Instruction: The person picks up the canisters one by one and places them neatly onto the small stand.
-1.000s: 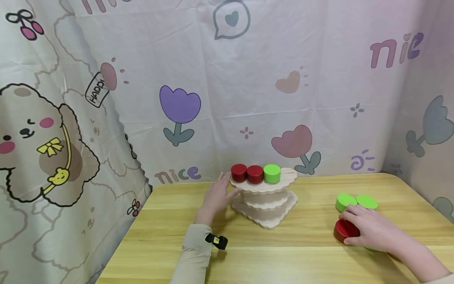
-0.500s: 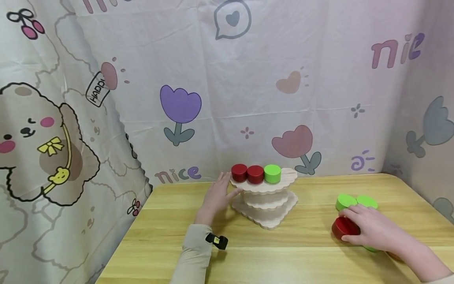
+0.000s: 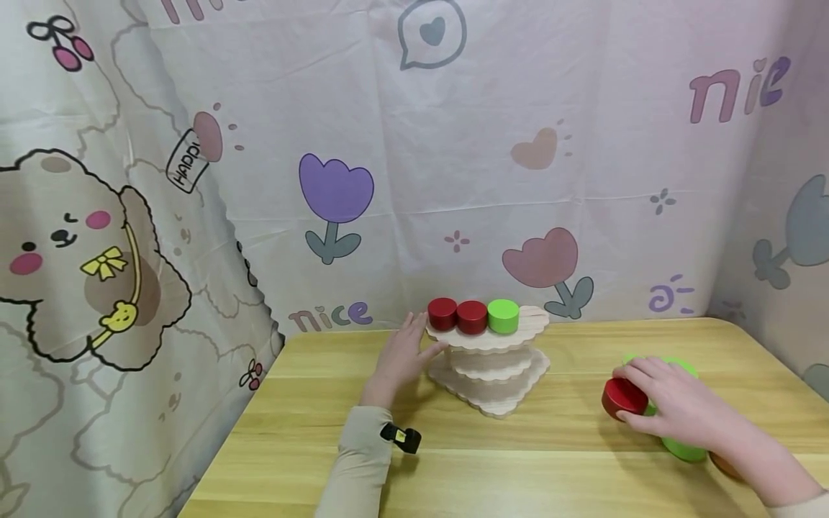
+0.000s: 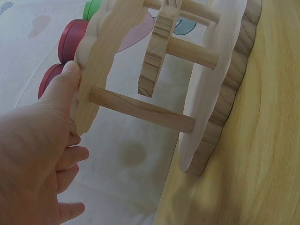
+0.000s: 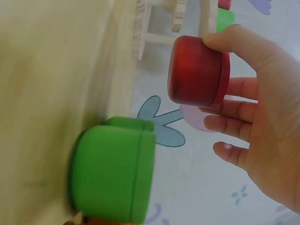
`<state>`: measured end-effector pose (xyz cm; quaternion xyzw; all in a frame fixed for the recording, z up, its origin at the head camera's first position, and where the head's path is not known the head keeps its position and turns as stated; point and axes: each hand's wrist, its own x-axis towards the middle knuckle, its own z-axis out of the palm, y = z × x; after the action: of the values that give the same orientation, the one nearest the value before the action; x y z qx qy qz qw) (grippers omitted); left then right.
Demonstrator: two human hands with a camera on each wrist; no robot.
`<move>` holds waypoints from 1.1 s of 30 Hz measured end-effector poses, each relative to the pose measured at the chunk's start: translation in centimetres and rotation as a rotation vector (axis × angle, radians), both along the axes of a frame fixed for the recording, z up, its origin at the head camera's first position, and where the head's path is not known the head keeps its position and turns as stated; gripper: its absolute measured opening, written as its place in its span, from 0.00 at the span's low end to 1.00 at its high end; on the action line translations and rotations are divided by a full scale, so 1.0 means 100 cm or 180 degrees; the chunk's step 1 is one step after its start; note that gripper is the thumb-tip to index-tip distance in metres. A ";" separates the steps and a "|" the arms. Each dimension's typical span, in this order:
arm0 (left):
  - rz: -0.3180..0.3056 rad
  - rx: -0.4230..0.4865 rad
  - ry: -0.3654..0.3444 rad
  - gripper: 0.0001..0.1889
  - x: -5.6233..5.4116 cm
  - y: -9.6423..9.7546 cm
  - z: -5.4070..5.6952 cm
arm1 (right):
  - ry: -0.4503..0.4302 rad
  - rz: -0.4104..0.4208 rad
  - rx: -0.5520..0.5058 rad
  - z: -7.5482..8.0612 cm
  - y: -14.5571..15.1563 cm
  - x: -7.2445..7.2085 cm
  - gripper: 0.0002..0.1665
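A pale wooden tiered stand (image 3: pixel 499 338) with scalloped edges is on the table. Two small round red tins (image 3: pixel 443 314) and a green tin (image 3: pixel 503 316) sit in a row on its top tier. My left hand (image 3: pixel 401 360) holds the top tier's left corner, thumb (image 4: pixel 70 77) on one side and forefinger on the other; the remaining fingers stick out past it. To the right, my right hand (image 3: pixel 673 399) grips another round red tin (image 5: pixel 197 70) between thumb and fingers, raised off the table. A lid-like seam runs round this tin.
Several green tins (image 5: pixel 112 168) stand on the table behind and below my right hand, partly hidden by it. An orange-brown round thing (image 3: pixel 727 466) shows beneath the right wrist. A printed cloth (image 3: pixel 440 158) hangs behind the table (image 3: pixel 311 432).
My right hand has lifted the red tin off the table and moved it slightly away from me, uncovering more of the near green tin. The left hand stays at the stand.
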<state>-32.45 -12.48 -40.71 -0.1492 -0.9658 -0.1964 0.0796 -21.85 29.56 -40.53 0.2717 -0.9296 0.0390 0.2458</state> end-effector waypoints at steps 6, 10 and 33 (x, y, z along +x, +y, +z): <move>-0.0026 -0.0009 0.0035 0.45 0.001 0.000 0.000 | -0.0051 0.0014 -0.0071 0.009 -0.009 -0.008 0.29; -0.0023 -0.0019 0.0021 0.45 0.001 0.000 0.002 | 0.0082 0.0103 -0.0106 0.014 -0.016 -0.016 0.28; 0.0011 0.0017 -0.0022 0.44 0.000 0.000 0.003 | 0.0190 0.0232 -0.0400 0.048 -0.048 -0.063 0.27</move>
<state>-32.47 -12.44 -40.44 -0.1467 -0.9658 -0.1993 0.0771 -28.13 24.72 -35.71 0.2904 -0.9071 0.0981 0.2884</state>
